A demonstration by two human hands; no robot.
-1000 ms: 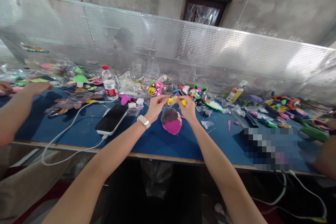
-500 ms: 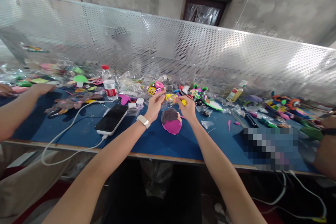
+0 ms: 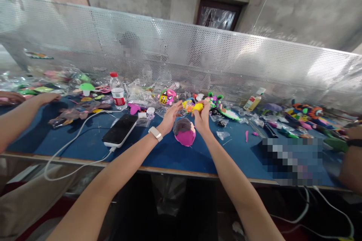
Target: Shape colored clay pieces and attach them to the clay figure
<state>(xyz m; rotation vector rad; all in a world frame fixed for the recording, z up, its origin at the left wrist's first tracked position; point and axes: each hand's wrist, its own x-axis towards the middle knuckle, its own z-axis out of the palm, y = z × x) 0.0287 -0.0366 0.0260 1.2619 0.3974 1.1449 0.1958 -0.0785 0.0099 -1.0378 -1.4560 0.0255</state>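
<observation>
My right hand (image 3: 201,118) is closed on a soft yellow lump of modelling clay (image 3: 198,107), held between thumb and fingers above the table. Facing it, my left hand (image 3: 171,116) has its fingers stretched out and seems to hold nothing. Its fingertips are close to a small yellow-and-orange piece (image 3: 187,105); whether they touch it I cannot tell. Below and between both hands sits a rounded magenta-and-grey clay shape (image 3: 184,131) with a pale patch on its right side. Behind my left hand is a pink-and-yellow clay figure with a cat-like face (image 3: 167,97).
Left of me are a phone (image 3: 121,130) on a white cable and a red-capped bottle (image 3: 117,92). Clear plastic wrappings and clay figures line the perforated metal screen (image 3: 158,45). Another person's arm (image 3: 26,115) reaches in at left; another arm (image 3: 352,162) is at far right.
My left hand has drawn slightly down, its fingers now straighter. In my right hand the yellow clay has come more into view, lifted and turned. The magenta-and-grey shape stays in place.
</observation>
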